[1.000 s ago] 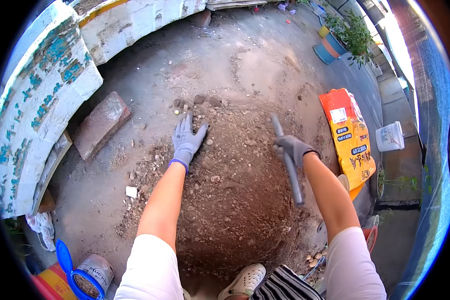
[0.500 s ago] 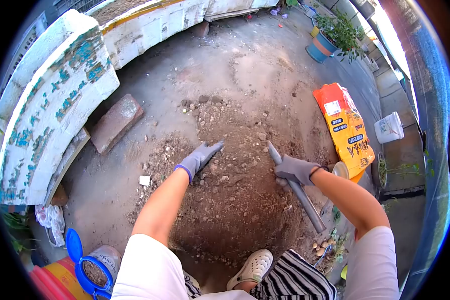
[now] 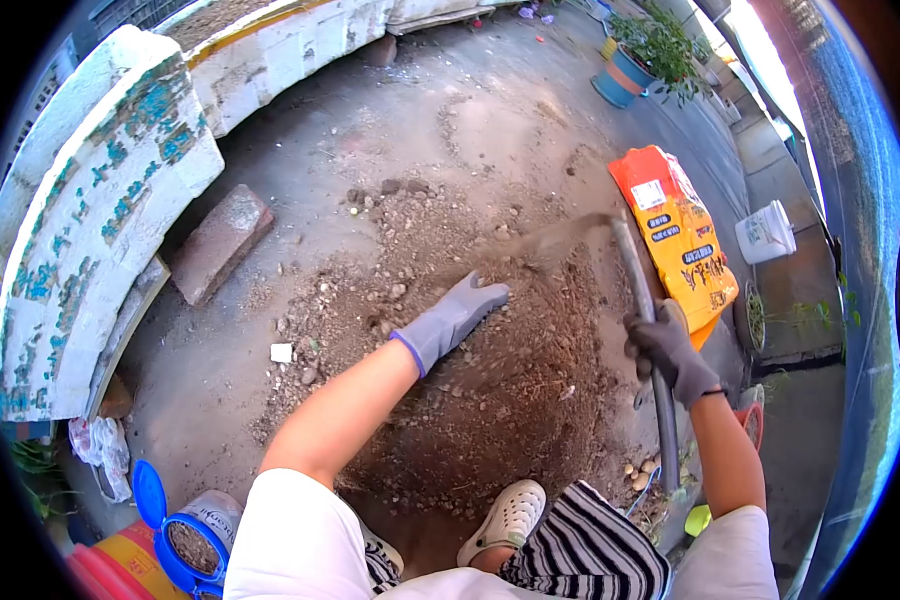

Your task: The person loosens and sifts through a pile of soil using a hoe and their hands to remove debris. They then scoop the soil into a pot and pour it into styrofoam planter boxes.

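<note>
My left hand [image 3: 460,318], in a grey glove with a purple cuff, reaches over a mound of loose brown soil [image 3: 470,420]. Its fingers are stretched out and hold nothing; whether they touch the soil I cannot tell. My right hand [image 3: 673,350], also gloved, is wrapped round a long grey pipe [image 3: 634,265] to the right of the mound. The pipe's far end points up and away, beside an orange and yellow bag [image 3: 692,255]. A brown blur of soil trails leftward from that end.
A brick [image 3: 222,245] and white foam planters [image 3: 95,240] stand to the left. Blue-lidded tubs [image 3: 185,545] sit at lower left. On the right are a white bucket [image 3: 766,232] and a potted plant [image 3: 625,78]. My light clogs [image 3: 503,520] stand at the mound's near edge.
My right hand has swung right with the pipe, away from the mound. My left hand has moved right over the soil. Soil now blurs near the pipe's far end.
</note>
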Demonstrator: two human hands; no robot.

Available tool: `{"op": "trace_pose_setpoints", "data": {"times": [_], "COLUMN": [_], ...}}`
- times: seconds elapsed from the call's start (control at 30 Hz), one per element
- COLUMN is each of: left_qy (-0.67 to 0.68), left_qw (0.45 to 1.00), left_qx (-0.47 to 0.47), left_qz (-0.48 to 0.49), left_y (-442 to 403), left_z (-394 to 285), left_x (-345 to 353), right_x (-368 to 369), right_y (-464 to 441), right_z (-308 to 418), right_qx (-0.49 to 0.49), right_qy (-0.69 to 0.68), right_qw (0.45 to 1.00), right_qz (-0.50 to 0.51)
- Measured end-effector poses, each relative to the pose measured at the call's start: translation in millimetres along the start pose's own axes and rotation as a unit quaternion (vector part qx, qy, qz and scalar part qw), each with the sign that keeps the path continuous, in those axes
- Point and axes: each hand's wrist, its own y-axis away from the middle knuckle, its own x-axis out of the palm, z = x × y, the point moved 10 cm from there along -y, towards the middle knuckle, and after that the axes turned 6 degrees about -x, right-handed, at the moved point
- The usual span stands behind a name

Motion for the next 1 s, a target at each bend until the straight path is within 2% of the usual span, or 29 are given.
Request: {"op": "trace_pose_setpoints", "data": {"times": [0.07,0.13,0.2,0.27,0.33,0.37,0.4,0.47,0.53,0.6,0.67,0.7,0.73,0.77,0.83,0.87,0.93,1.0], "left_qy": [-0.054,-0.144,-0.106,-0.150,-0.164,-0.196,-0.212,-0.178,-0.077,-0.066,-0.052,-0.072,-0.092,-0.091,-0.089,-0.089,-0.049,0.118], "left_qw": [0.998,0.989,0.994,0.976,0.957,0.935,0.921,0.924,0.908,0.917,0.924,0.904,0.882,0.892,0.893,0.894,0.889,0.903], "left_qx": [-0.003,0.025,0.008,-0.030,-0.016,-0.040,-0.042,-0.080,-0.251,-0.245,-0.241,-0.291,-0.341,-0.313,-0.328,-0.345,-0.352,-0.325], "left_qz": [-0.009,0.025,-0.019,-0.154,-0.241,-0.293,-0.324,-0.329,-0.327,-0.309,-0.293,-0.304,-0.313,-0.312,-0.293,-0.271,-0.288,-0.254], "left_y": [30.2,36.8,55.2,88.6,112.9,142.8,151.4,177.5,212.7,217.7,213.3,217.6,223.8,223.7,221.8,224.9,225.3,213.7], "left_z": [-37.0,-49.0,-44.5,-33.4,10.5,9.5,51.0,117.3,158.4,192.2,197.3,189.1,177.2,146.7,153.2,160.9,172.3,189.9], "left_x": [7.4,-12.8,-68.3,-140.1,-221.6,-230.9,-274.4,-315.5,-301.8,-298.5,-288.3,-272.3,-252.2,-224.9,-227.4,-228.1,-228.6,-212.3], "right_x": [-24.1,-52.6,-76.4,-96.2,-121.0,-127.1,-133.7,-136.2,-129.1,-125.5,-123.1,-125.3,-127.7,-131.0,-147.2,-119.4,-126.7,-118.6], "right_y": [-29.7,-52.8,-61.9,-66.8,-72.3,-79.7,-92.4,-102.3,-111.2,-108.7,-111.0,-120.0,-137.5,-155.0,-149.3,-136.3,-183.7,-179.0], "right_z": [-18.3,-43.2,-72.0,-94.2,-125.8,-141.4,-160.6,-177.3,-185.5,-170.7,-160.7,-151.4,-158.4,-166.0,-134.6,-99.3,-101.9,-116.0], "right_qx": [-0.025,-0.031,0.045,0.075,0.109,0.099,0.109,0.128,0.151,0.164,0.194,0.163,0.128,0.074,0.250,0.262,0.102,0.159], "right_qy": [-0.049,-0.054,-0.054,-0.029,0.040,0.019,0.056,0.065,0.095,0.107,0.178,0.348,0.499,0.630,0.538,0.589,0.710,0.666], "right_qw": [0.998,0.998,0.994,0.992,0.983,0.985,0.989,0.987,0.984,0.981,0.964,0.912,0.827,0.715,0.801,0.759,0.696,0.726], "right_qz": [0.013,-0.025,-0.079,-0.098,-0.140,-0.136,-0.087,-0.077,-0.019,-0.013,0.049,0.141,0.224,0.294,0.082,0.086,-0.032,0.066]}}
